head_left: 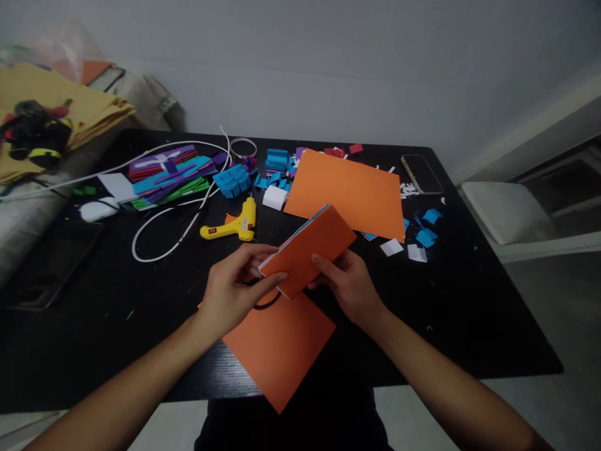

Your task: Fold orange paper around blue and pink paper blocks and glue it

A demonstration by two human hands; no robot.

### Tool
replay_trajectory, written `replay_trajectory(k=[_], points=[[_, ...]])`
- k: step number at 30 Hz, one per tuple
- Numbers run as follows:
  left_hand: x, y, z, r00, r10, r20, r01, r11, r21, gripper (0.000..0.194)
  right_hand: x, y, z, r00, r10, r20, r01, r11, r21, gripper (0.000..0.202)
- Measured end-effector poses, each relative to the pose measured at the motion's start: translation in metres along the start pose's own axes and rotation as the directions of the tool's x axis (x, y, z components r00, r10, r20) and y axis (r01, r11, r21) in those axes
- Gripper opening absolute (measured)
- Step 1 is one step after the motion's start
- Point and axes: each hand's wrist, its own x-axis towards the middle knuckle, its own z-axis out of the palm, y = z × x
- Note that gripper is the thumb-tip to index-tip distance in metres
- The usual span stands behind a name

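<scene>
Both hands hold an orange-covered paper booklet (310, 250), tilted above the table, with white and blue layers showing along its upper left edge. My left hand (239, 275) grips its lower left corner, thumb on the front and fingers partly hidden behind. At the lower right edge, my right hand (350, 282) pinches it with the thumb on the orange face. Beneath lies an orange sheet (282, 351), one corner reaching past the table's front edge. A larger orange sheet (347, 194) rests farther back. A yellow glue gun (232, 224) lies left of the booklet.
Bundles of coloured paper strips (173, 175) lie at the back left, crossed by a white cable (164, 255). Blue folded pieces (232, 181) sit beside a ring (243, 148). A phone (421, 174) lies back right; a dark tablet-like slab (51, 266) lies left.
</scene>
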Motion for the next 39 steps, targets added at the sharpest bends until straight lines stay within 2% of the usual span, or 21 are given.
replay_trajectory(k=[14, 19, 23, 28, 33, 39], points=[[-0.004, -0.002, 0.001, 0.995, 0.046, -0.086, -0.045, 0.999, 0.006, 0.025, 0.001, 0.003, -0.001, 1.000, 0.004, -0.002, -0.004, 1.000, -0.028, 0.040], [-0.003, 0.003, 0.003, 0.997, -0.024, -0.069, 0.022, 0.999, -0.022, 0.026, 0.001, 0.005, 0.000, 0.999, -0.013, -0.039, 0.010, 0.998, -0.057, 0.039], [-0.001, 0.003, 0.003, 0.992, -0.120, 0.023, 0.122, 0.985, -0.122, 0.033, 0.000, 0.004, 0.001, 0.999, -0.022, -0.049, 0.018, 0.997, -0.078, 0.038], [-0.002, 0.000, 0.002, 0.960, -0.250, 0.130, 0.262, 0.961, -0.088, 0.031, -0.002, 0.002, 0.002, 0.998, -0.035, -0.042, 0.029, 0.991, -0.131, 0.036], [0.000, 0.003, 0.000, 0.938, -0.299, 0.172, 0.325, 0.934, -0.146, 0.028, -0.001, -0.002, -0.001, 0.997, -0.069, -0.028, 0.066, 0.994, -0.092, 0.031], [0.001, 0.008, 0.001, 0.893, -0.348, 0.286, 0.405, 0.898, -0.172, 0.029, 0.005, -0.012, -0.007, 0.991, -0.094, -0.091, 0.095, 0.995, 0.007, 0.027]])
